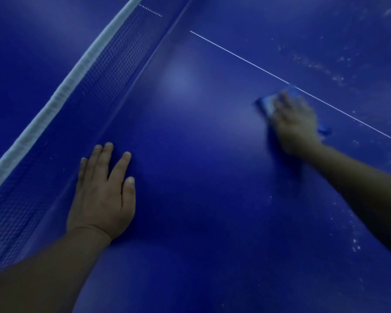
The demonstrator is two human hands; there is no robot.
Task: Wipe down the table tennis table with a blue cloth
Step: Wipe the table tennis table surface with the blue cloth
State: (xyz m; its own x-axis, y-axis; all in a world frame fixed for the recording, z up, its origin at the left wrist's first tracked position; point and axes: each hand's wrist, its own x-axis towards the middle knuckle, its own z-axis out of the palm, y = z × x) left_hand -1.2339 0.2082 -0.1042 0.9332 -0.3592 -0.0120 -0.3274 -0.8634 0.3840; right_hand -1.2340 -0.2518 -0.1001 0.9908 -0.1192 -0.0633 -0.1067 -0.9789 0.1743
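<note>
Head view is filled by the blue counter [190,154], seen from above at a slant. Taking the net [72,91] as landmark: it runs diagonally across the upper left, topped by a white band, with dark mesh below it.

Just beside the net's base, on the near side, the left hand [102,199] is laid flat on the counter, palm down, fingers straight and slightly spread, with nothing held.

Well away from the net, toward the right, the right hand [296,125] is pressed down on the cloth [265,105]. The hand is blurred, so the exact lie of its fingers cannot be told; they seem spread flat over the cloth rather than curled round it. The cloth is seen as a lighter blue patch showing past the fingertips on the net side and as a small corner past the wrist on the far side.

A thin white line [246,61] is drawn across the counter away from the net, and the cloth's far edge lies on it. Pale specks [321,68] are scattered beyond the line.
</note>
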